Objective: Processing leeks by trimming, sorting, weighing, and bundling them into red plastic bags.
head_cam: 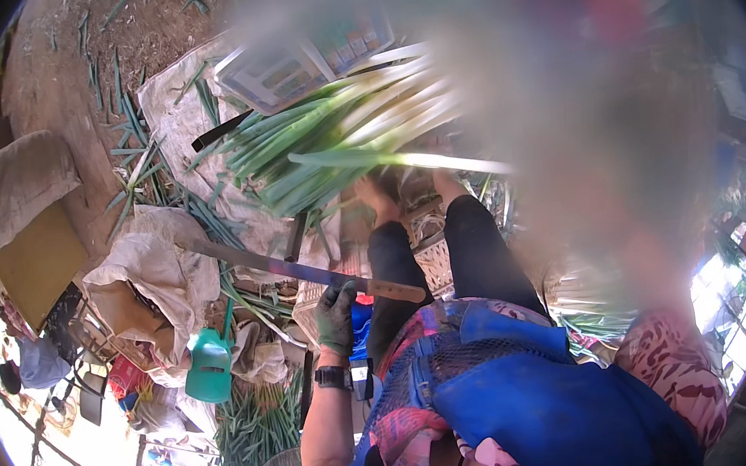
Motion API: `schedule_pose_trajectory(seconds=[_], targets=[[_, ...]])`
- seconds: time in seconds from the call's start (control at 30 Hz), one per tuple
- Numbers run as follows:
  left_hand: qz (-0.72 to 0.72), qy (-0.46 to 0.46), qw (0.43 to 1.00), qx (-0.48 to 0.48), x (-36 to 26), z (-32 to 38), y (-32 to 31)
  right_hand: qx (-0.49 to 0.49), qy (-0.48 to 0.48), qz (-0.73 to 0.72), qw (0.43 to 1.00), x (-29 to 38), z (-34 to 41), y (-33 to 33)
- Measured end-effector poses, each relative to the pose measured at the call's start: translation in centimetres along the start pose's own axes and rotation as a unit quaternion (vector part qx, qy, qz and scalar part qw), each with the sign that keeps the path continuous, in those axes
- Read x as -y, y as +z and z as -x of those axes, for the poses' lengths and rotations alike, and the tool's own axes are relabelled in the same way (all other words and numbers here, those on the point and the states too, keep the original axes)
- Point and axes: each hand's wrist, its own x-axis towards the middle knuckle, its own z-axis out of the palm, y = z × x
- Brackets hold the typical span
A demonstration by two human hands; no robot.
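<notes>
My left hand [336,316], in a dark work glove, grips a long knife [266,264] where its blade meets the wooden handle [395,291]. The blade points up and left. My right arm, in a pink patterned sleeve [671,365], runs up into a large blur, which hides the hand. Ahead of my legs lies a thick pile of green onions [327,131], green tops to the left and white stems to the right. One single green onion [399,157] lies across the pile's near side, its white end running into the blur.
A scale-like panel [305,64] stands behind the pile on a pale cloth sheet [173,111]. To the left are an opened woven sack [157,278], a teal plastic scoop [209,365] and a cloth-draped box [38,264]. More green onions [257,426] lie lower left. A woven basket [433,261] sits between my legs.
</notes>
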Motion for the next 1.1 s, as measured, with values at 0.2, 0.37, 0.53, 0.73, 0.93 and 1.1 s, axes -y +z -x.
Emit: schedule_pose_trajectory(seconds=[0.2, 0.37, 0.53, 0.73, 0.93, 1.1], targets=[[0.023, 0.008, 1.000, 0.018, -0.4, -0.2, -1.7, 0.051, 0.140, -0.051, 0.988, -3.3, 13.1, 1.9], [0.046, 0.024, 0.998, 0.026, -0.5, -1.2, -2.4, -0.116, 0.134, -0.058, 0.982, -0.5, 16.9, 2.1], [0.030, 0.043, 0.999, 0.014, -1.8, -0.5, -2.6, -0.146, 0.139, -0.142, 0.969, 1.8, 16.2, 1.9], [0.022, 0.035, 0.999, 0.007, -2.5, 0.0, -2.9, -0.169, 0.128, -0.166, 0.963, 1.9, 16.1, 4.0], [0.049, 0.031, 0.998, -0.007, -1.7, -0.4, -3.1, -0.136, 0.105, -0.105, 0.980, 2.2, 15.4, 4.3], [0.050, 0.031, 0.998, 0.001, -1.8, -0.9, -2.6, -0.147, 0.093, -0.023, 0.984, 1.6, 16.3, 4.2]])
